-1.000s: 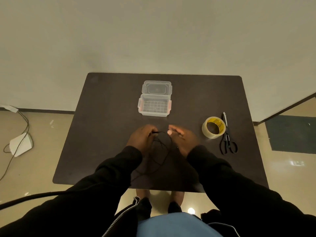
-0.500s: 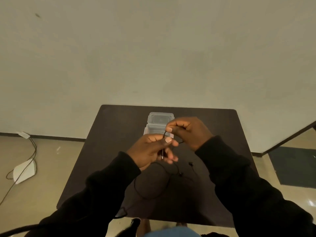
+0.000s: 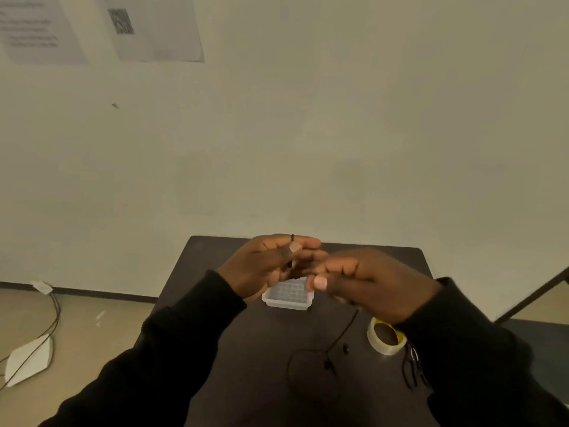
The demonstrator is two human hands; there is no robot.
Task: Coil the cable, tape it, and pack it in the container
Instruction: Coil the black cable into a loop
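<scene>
Raised higher than half a second ago, both hands now above the far half of the table, with more wall and less tabletop in view. Thin black cable (image 3: 341, 333) partly lifted: one end pinched between thumb and forefinger of left hand (image 3: 264, 266), a short stub poking up above the knuckles and a strand running down across the palm. Right hand (image 3: 369, 285) just beside the left, fingers curled and pressed together near the same strand; exact contact with the cable blurred, cannot tell. Remainder of cable hanging down from under the right hand to the table, ending in a loose round loop flat on the surface, with small dark nubs along it, possibly earbuds.

Clear plastic container (image 3: 288, 295) behind and below the hands, rectangular, open, ribbed grid on its floor, partly hidden by the fingers. Roll of tape (image 3: 385, 339) to the right of the cable, pale ring with a yellow inner core, lying flat, partly under the right sleeve. Black-handled scissors (image 3: 411, 369) just beyond the roll, mostly covered by the sleeve.

Table (image 3: 246, 349) dark, matte, rounded corners. Black long sleeves on both arms. Plain pale wall behind, printed sheets (image 3: 154, 26) pinned upper left, text unreadable.
</scene>
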